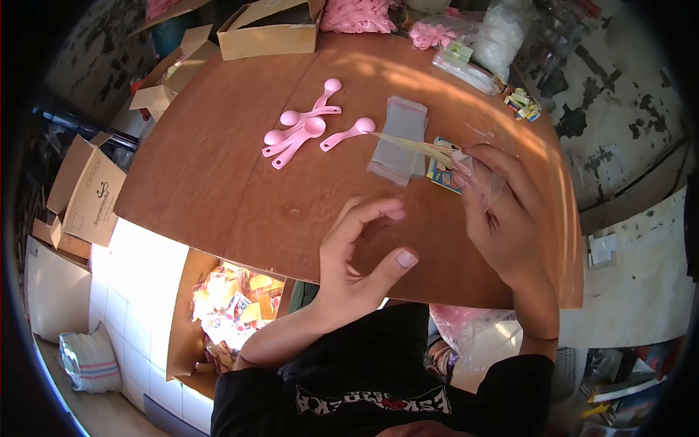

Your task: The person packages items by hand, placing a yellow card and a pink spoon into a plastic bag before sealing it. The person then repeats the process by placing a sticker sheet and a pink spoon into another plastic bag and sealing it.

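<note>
My right hand (502, 211) is pinched on a crumpled piece of clear plastic film (480, 178), over the right part of the table. A thin yellowish strip (411, 144) juts leftward from the same grip. Nothing is in my left hand (357, 251), whose fingers curl with the thumb apart, above the table's front edge. Beyond my hands lies a stack of clear plastic bags (398, 142). Partly hidden behind the film is a small blue-and-yellow printed card (441, 180). Farther left, several pink measuring spoons (302, 138) lie in a loose cluster, with one pink spoon (349, 134) set apart.
At the back of the brown table (218, 160) stand a cardboard box (269, 30) and a pile of pink pieces (357, 16). Small colourful packs (523, 105) sit at the right edge. Below, at left, is a carton of printed packets (237, 302).
</note>
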Demonstrator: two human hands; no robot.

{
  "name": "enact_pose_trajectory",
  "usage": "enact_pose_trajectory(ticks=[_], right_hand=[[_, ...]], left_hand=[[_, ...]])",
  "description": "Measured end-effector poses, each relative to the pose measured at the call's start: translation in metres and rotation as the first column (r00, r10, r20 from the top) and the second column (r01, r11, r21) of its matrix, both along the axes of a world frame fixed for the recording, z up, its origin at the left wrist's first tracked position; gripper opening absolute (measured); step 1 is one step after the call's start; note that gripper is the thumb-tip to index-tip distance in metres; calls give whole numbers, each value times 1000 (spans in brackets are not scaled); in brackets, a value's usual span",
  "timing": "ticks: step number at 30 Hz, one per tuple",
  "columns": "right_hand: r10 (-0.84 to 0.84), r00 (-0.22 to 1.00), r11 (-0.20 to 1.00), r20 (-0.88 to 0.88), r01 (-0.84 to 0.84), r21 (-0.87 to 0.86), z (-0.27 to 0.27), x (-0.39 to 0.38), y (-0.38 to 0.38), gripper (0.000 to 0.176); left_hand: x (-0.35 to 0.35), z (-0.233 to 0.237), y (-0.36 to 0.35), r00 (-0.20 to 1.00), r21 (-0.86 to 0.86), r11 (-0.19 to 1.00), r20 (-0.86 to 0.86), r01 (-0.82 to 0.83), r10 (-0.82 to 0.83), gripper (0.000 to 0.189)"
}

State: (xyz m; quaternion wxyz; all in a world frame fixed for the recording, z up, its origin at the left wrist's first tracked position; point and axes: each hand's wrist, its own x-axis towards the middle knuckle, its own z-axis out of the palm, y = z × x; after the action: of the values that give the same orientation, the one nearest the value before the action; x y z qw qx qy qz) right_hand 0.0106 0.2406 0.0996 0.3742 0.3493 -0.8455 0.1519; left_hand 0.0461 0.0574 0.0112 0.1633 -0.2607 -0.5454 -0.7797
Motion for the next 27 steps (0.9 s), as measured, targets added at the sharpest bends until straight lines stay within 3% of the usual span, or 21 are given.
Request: enact_pose_trajectory(ticks=[1, 2, 3, 5, 6, 7, 9, 10, 13, 14, 15, 17, 18, 19, 21, 23, 25, 27], right_hand=[[58, 989, 996, -140, -47, 76, 1, 0, -4, 23], [146, 979, 981, -141, -125, 149, -9, 0, -10, 28], [155, 978, 979, -136, -134, 153, -19, 3, -17, 28], [170, 979, 902, -112, -109, 417, -36, 12, -31, 27], [180, 978, 900, -109, -119, 420, -41, 15, -37, 27], [185, 978, 865, -102, -112, 489, -45, 17, -42, 25], [199, 977, 821, -84, -119, 558, -52, 22, -49, 23], [236, 968, 818, -81, -153, 555, -54, 24, -52, 24], [282, 958, 800, -53, -204, 564, -50, 23, -61, 25], [271, 962, 799, -37, -203, 566, -46, 20, -65, 24], [259, 966, 798, -24, -200, 569, -44, 17, -68, 24], [278, 959, 783, -50, -197, 590, -43, 16, -73, 21], [323, 943, 774, -76, -217, 594, -42, 18, -74, 21], [366, 925, 765, -103, -236, 599, -41, 18, -75, 20], [390, 918, 799, -79, -294, 525, -35, 7, -74, 15], [356, 934, 874, -26, -323, 362, -34, -31, -73, 18], [243, 961, 945, 133, -266, 191, -45, -77, -83, 20], [189, 947, 945, 261, -247, 214, -60, -118, -86, 24]], left_hand=[[1, -3, 0, 856, 377, 860, 250, 345, -453, 66], [-7, -10, 2, 730, 557, 684, 189, 471, -656, 82], [-10, -10, -1, 735, 562, 686, 189, 463, -651, 82], [-18, -9, -9, 637, 823, 427, 106, 376, -764, 88], [-21, -6, -14, 637, 838, 398, 80, 374, -766, 76], [-23, -8, -18, 643, 841, 399, 81, 366, -761, 76], [-25, -16, -29, 637, 807, 553, 318, 207, -702, 61], [-26, -18, -33, 587, 883, 424, 238, 201, -774, 49], [-19, -18, -41, 548, 930, 329, 191, 165, -814, 48], [-20, -28, -46, 480, 961, 192, 74, 202, -874, 45], [-19, -30, -50, 486, 963, 188, 71, 196, -871, 45], [-22, -31, -59, 702, 937, 345, 214, 47, -679, 50], [-22, -25, -66, 737, 943, 327, 263, -60, -623, 54], [-24, -26, -74, 742, 944, 324, 263, -65, -617, 54], [-27, -28, -90, 860, 883, 436, 350, -171, -372, 52], [-29, -27, -98, 879, 860, 464, 376, -214, -293, 50], [-30, -25, -100, 901, 842, 470, 390, -265, -191, 49], [-30, -26, -96, 897, 818, 507, 405, -271, -174, 48]])
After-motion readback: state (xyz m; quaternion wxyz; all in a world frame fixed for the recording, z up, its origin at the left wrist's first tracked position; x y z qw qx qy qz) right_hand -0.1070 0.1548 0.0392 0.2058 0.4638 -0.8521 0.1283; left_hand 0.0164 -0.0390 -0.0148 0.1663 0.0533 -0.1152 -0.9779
